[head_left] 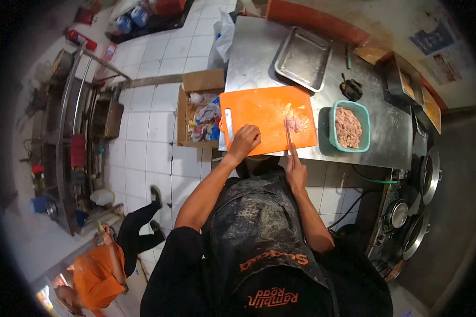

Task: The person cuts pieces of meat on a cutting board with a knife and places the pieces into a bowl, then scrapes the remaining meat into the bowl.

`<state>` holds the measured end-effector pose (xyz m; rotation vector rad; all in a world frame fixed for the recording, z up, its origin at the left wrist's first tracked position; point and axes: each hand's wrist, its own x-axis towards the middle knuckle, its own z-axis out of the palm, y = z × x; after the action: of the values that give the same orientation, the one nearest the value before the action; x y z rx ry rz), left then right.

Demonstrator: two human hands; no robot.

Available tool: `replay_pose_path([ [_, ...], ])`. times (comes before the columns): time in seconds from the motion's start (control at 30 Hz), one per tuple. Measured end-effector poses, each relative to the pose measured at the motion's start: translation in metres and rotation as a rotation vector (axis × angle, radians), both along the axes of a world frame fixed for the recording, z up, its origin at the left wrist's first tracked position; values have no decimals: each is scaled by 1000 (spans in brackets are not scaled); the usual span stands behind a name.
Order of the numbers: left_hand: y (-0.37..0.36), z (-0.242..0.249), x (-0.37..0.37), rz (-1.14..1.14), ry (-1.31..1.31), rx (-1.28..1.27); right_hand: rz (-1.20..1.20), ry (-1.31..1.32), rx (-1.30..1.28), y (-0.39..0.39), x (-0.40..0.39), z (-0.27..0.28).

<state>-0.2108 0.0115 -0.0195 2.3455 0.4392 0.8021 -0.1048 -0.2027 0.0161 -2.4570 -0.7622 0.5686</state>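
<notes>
An orange cutting board [264,108] lies on the steel table [254,53]. My right hand [296,168] is wrapped round the handle of a knife [287,131], its blade over the board beside a small heap of chopped pale meat [294,124]. My left hand [244,140] rests at the board's near left part, fingers curled in; whether anything is in them is hidden. A white-handled tool [228,124] lies along the board's left edge. Right of the board, a teal tub [367,127] holds a lot of cut meat [348,128].
Behind the board lies a metal tray [303,58]. A dark object [351,87] sits beyond the tub. A cardboard box [183,116] of wrappers adjoins the table's left side. Pans [397,214] are at right. A person in an orange shirt [97,274] is at lower left.
</notes>
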Motion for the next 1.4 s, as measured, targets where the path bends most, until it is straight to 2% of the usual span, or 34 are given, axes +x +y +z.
replay_pose_path([
  [0.03, -3, 6, 12, -19, -15, 16, -10, -8, -6, -5, 10, 3],
  [0.13, -25, 18, 52, -160, -86, -365, -65, 12, 108, -17, 24, 10],
  [0.17, -28, 19, 65, -163, -94, -357, -105, 47, 194, -17, 27, 16],
  [0.23, -28, 23, 85, -266, -131, -372, -117, -3, 210, -18, 37, 23],
  [0.27, -29, 24, 88, -234, -23, -590, -126, -22, 95, -18, 44, 26],
  [0.3, -26, 25, 90, -235, -23, -582, -135, -39, -20, -19, 52, 27],
  [0.37, -17, 10, 88, -194, -51, -331, -112, -109, -6, -25, 61, 6],
  [0.4, -10, 1, 85, -211, 85, -401, 6, -133, 7, -25, 63, 3],
  [0.47, -13, 30, 80, -144, 144, -306, 169, -167, 55, -29, 64, -4],
  [0.5, -17, 43, 79, -71, 199, -213, 167, -161, 61, -37, 68, -6],
  [0.57, -22, 42, 89, -77, 237, -176, 102, -62, 63, -41, 77, 13],
  [0.6, -29, 40, 94, -84, 272, -154, 49, -33, 172, -48, 84, 9],
  [0.63, -36, 34, 100, -81, 272, -154, 52, -31, 171, -54, 91, 12],
  [0.7, -45, 21, 113, -127, 373, -16, 80, -29, 409, -61, 105, 17],
  [0.73, -52, 18, 117, -99, 341, 73, 89, 12, 364, -65, 113, 20],
  [0.83, -57, 11, 113, -165, 406, 112, 92, 102, 293, -78, 135, 37],
  [0.87, -58, 14, 107, -165, 409, 116, 87, 91, 416, -79, 139, 44],
  [0.97, -58, 30, 85, -157, 365, 164, 79, 0, 535, -90, 156, 30],
  [1.03, -55, 40, 76, -173, 432, 35, 40, 55, 543, -98, 168, 25],
  [1.07, -53, 34, 74, -178, 435, 39, -17, 132, 446, -102, 173, 36],
  [1.1, -51, 25, 72, -91, 367, -118, -72, 210, 348, -107, 177, 43],
  [1.13, -51, 24, 75, -2, 296, -273, -75, 212, 351, -113, 183, 37],
  [1.17, -50, 25, 76, -4, 300, -270, -114, 158, 428, -119, 191, 28],
  [1.23, -51, 29, 81, 258, 173, -1141, -157, 101, 509, -130, 202, 26],
  [1.3, -56, 46, 97, 315, 103, -1151, -290, 228, 576, -139, 214, 44],
  [1.33, -55, 51, 105, 334, 56, -1106, -263, 113, 587, -149, 227, 22],
  [1.4, -57, 74, 122, 360, 54, -985, -316, 167, 645, -153, 234, 34],
])
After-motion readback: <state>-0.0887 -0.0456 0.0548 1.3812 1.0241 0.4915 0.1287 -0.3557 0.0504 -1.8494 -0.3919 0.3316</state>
